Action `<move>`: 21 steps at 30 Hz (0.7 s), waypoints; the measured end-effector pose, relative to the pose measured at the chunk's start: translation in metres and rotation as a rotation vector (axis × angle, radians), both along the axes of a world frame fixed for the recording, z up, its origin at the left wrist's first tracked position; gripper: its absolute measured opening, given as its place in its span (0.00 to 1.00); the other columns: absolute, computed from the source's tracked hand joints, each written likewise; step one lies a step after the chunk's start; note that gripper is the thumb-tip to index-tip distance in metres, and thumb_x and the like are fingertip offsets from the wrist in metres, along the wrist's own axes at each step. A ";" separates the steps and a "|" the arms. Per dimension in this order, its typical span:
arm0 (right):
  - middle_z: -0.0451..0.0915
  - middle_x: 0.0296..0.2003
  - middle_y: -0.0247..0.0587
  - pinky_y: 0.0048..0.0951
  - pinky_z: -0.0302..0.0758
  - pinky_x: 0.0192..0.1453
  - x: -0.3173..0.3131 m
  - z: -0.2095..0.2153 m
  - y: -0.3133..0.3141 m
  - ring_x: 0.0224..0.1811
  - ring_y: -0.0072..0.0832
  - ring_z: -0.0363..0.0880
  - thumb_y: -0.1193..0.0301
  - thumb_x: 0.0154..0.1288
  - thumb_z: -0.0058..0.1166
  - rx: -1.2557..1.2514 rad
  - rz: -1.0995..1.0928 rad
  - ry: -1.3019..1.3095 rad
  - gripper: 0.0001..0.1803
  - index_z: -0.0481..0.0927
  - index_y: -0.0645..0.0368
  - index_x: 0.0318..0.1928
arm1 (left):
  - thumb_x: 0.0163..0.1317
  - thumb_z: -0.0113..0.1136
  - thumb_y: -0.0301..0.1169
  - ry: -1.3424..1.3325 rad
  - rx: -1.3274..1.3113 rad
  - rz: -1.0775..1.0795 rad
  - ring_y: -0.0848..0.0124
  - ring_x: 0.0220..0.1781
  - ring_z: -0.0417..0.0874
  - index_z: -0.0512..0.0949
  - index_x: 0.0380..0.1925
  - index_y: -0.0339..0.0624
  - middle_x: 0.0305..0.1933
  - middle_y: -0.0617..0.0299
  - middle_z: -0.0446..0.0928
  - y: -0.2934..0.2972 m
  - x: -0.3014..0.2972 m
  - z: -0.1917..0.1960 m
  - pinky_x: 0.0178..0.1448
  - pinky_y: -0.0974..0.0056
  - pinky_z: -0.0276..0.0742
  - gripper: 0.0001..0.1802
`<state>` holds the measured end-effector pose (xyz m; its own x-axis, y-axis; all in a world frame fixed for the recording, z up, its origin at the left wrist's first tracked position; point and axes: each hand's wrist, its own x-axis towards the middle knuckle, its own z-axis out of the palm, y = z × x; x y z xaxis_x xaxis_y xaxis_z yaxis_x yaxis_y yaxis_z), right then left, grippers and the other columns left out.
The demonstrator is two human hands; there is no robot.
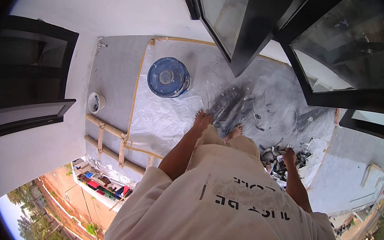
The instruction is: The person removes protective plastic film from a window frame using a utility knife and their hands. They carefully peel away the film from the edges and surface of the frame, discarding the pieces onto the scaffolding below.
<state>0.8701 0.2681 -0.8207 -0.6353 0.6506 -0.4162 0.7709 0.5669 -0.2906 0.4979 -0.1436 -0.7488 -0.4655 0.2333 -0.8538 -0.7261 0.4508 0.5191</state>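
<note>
My left hand [204, 120] hangs beside my left knee, just above my left foot, and looks empty from here. How its fingers lie is too small to make out. On the other side, my right hand [289, 157] is curled closed over a heap of dark and grey scraps [274, 160]. What lies inside its fingers, if anything, is hidden. My bare right foot [235, 131] stands on a pale plastic sheet [149, 110], which is smeared with grey and black.
A blue lidded bucket [167, 77] stands ahead on the sheet. Bamboo poles tied like a ladder [110, 132] and a small white pail [96, 102] are at the left. Open black-framed windows [257, 26] jut in from the upper right. An outdoor drop shows at the lower left.
</note>
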 end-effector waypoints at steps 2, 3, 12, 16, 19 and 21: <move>0.83 0.41 0.54 0.48 0.75 0.48 -0.117 0.019 -0.025 0.46 0.52 0.81 0.66 0.67 0.47 -0.153 0.125 0.046 0.12 0.80 0.56 0.44 | 0.66 0.50 0.48 0.015 -0.007 0.109 0.72 0.41 0.73 0.75 0.50 0.45 0.45 0.64 0.77 -0.030 0.005 -0.030 0.45 0.63 0.70 0.21; 0.84 0.39 0.52 0.47 0.76 0.46 -0.165 0.025 -0.044 0.43 0.51 0.82 0.67 0.67 0.47 -0.158 0.220 0.125 0.11 0.81 0.55 0.43 | 0.66 0.49 0.47 0.052 0.014 0.153 0.72 0.39 0.73 0.76 0.49 0.45 0.45 0.64 0.77 -0.045 0.008 -0.045 0.44 0.63 0.70 0.21; 0.80 0.22 0.41 0.31 0.75 0.30 -0.431 0.000 -0.243 0.22 0.26 0.79 0.60 0.74 0.40 -0.708 0.182 -0.119 0.20 0.79 0.62 0.49 | 0.71 0.43 0.45 0.307 -0.448 0.227 0.50 0.52 0.78 0.78 0.44 0.31 0.48 0.41 0.79 -0.180 -0.053 -0.207 0.56 0.55 0.69 0.25; 0.82 0.39 0.40 0.31 0.78 0.38 -0.517 -0.097 -0.318 0.36 0.24 0.81 0.60 0.75 0.38 -0.983 -0.110 -0.189 0.22 0.70 0.60 0.60 | 0.70 0.48 0.49 0.197 -0.453 0.575 0.51 0.60 0.75 0.71 0.57 0.28 0.58 0.38 0.74 -0.246 -0.130 -0.268 0.62 0.55 0.68 0.32; 0.79 0.51 0.47 0.35 0.76 0.49 -0.584 -0.176 -0.361 0.51 0.34 0.78 0.59 0.75 0.37 -0.898 -0.183 -0.070 0.24 0.68 0.59 0.63 | 0.68 0.49 0.51 0.273 -0.464 0.603 0.47 0.72 0.62 0.58 0.67 0.27 0.70 0.36 0.61 -0.280 -0.214 -0.291 0.71 0.55 0.60 0.40; 0.75 0.57 0.55 0.37 0.69 0.60 -0.620 -0.217 -0.382 0.60 0.45 0.73 0.58 0.75 0.37 -0.811 -0.189 0.006 0.25 0.68 0.61 0.64 | 0.68 0.49 0.51 0.332 -0.401 0.631 0.50 0.74 0.59 0.57 0.68 0.28 0.70 0.38 0.60 -0.291 -0.257 -0.300 0.72 0.56 0.57 0.40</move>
